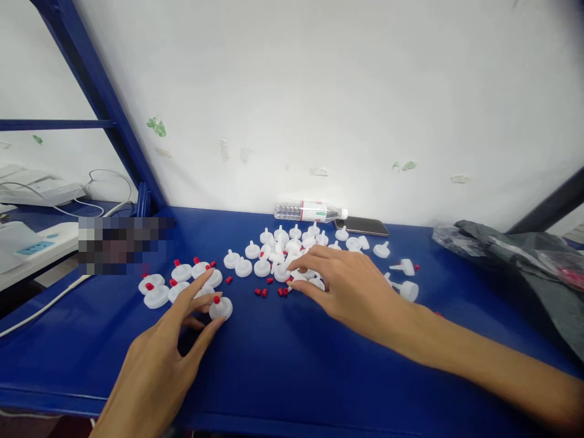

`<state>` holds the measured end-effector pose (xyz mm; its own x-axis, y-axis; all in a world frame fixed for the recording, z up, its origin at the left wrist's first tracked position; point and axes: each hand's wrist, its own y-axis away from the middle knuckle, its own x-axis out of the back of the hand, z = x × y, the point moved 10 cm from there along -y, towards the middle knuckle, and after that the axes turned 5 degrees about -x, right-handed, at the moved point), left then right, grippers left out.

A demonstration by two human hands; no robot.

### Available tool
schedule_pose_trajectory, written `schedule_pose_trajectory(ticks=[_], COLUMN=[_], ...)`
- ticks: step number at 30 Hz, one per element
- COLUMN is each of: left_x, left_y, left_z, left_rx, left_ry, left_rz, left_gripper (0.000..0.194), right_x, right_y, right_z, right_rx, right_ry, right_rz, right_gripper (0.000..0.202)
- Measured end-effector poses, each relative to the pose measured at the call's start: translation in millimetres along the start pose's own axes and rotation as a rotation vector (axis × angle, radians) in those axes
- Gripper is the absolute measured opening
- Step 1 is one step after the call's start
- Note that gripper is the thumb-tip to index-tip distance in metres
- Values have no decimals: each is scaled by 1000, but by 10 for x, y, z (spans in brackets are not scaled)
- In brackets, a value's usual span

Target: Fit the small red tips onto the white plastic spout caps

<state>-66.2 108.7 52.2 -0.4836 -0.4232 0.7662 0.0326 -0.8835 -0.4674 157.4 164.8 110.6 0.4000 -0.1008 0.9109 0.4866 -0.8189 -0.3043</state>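
Note:
Between the thumb and fingers of my left hand [166, 353] is a white round cap with a red tip [221, 309], upright on the blue table. Several white caps with red tips [156, 296] stand just beyond that hand. My right hand [349, 289] reaches into a pile of white nozzle caps without red tips [262, 266], its thumb and index finger closing on a white cap [295, 281], partly hidden by the fingers. Several small red tips [264, 292] lie loose on the table in front of the pile.
A clear plastic bottle [310, 211] lies by the wall, beside a dark phone [362, 226]. Grey plastic bags [515, 267] are at the right. A white power strip [45, 243] and cable [59, 304] are at the left, near a blue frame post [109, 103].

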Motion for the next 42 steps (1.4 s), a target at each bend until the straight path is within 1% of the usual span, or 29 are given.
schedule_pose_trajectory(ticks=[3, 6, 8, 10, 11, 13, 15, 17, 19, 20, 21, 22, 23, 24, 26, 27, 28, 29, 30, 32, 35, 38, 40, 42], left_x=[21, 137, 232, 301, 308, 271, 188, 101, 25, 2, -5, 6, 28, 55, 82, 76, 65, 43, 23, -2, -18, -47, -68, -90], left_y=[-16, 20, 69, 125, 148, 182, 205, 231, 273, 300, 328, 354, 372, 383, 378, 363, 345, 326, 308, 280, 260, 247, 232, 215], left_z=[-21, 108, 230, 350, 405, 503, 581, 643, 712, 744, 769, 783, 784, 773, 731, 703, 676, 650, 627, 607, 639, 657, 646, 648], left_rx=[17, -30, -85, -152, -187, -252, -299, -333, -386, -416, -442, -461, -466, -459, -413, -380, -347, -316, -288, -261, -285, -300, -291, -292], left_ry=[-14, -80, -97, -70, -49, -9, 16, 24, 38, 55, 77, 97, 108, 106, 72, 53, 44, 43, 49, 73, 110, 121, 116, 113], left_rz=[13, 125, 216, 282, 289, 257, 189, 123, 67, 50, 46, 58, 82, 110, 141, 135, 121, 97, 76, 52, 47, 34, 24, 11], left_gripper=[60, 59, 55, 44, 38, 31, 34, 44, 52, 51, 49, 45, 43, 42, 42, 42, 41, 40, 37, 33, 29, 31, 31, 30], right_x=[-56, -173, -197, -144, -97, 2, 56, 8, -157, -258, -348, -409, -432, -412, -285, -225, -202, -224, -282, -418, -509, -465, -382, -290], right_y=[-28, -42, -52, -62, -64, -56, -29, 22, 106, 160, 214, 254, 269, 253, 177, 143, 116, 94, 75, 58, 61, 52, 36, 17], right_z=[107, 168, 184, 176, 160, 100, 13, -83, -209, -287, -366, -425, -447, -428, -319, -265, -220, -182, -150, -103, -92, -59, -42, -42], right_rx=[-21, -26, -22, -11, -4, 14, 23, 3, -36, -51, -53, -41, -18, 13, 73, 97, 114, 128, 141, 164, 191, 149, 112, 76], right_ry=[197, 278, 291, 294, 295, 263, 108, -200, -571, -726, -838, -892, -879, -800, -504, -331, -172, -42, 53, 160, 213, 201, 106, -109], right_rz=[-15, -14, 1, 32, 50, 72, 47, -52, -225, -324, -415, -474, -482, -430, -218, -115, -48, -27, -40, -95, -111, -98, -94, -107], right_gripper=[24, 25, 26, 24, 23, 23, 20, 17, 17, 19, 22, 24, 25, 26, 27, 27, 27, 27, 26, 24, 22, 22, 19, 12])
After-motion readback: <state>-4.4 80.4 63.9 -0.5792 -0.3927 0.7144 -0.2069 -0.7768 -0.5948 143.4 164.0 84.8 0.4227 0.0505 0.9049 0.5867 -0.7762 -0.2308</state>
